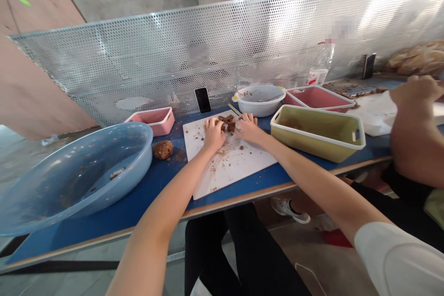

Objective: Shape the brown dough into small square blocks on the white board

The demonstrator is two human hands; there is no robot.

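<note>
A small pile of dark brown, crumbly chunks lies near the back of a white board. My left hand rests on the pile's left side, its fingers bent but apart, touching the chunks. Opposite it, my right hand lies on the right side of the pile with fingers spread. Neither hand visibly grips a chunk, though the fingertips are partly hidden. Brown crumbs are scattered over the board. A thin light-coloured stick lies behind the hands.
Left are a large blue basin, a brown lump and a pink basket. A phone leans on the perforated screen. Right are a white tub, a green basket and another pink basket. A co-worker's arm is far right.
</note>
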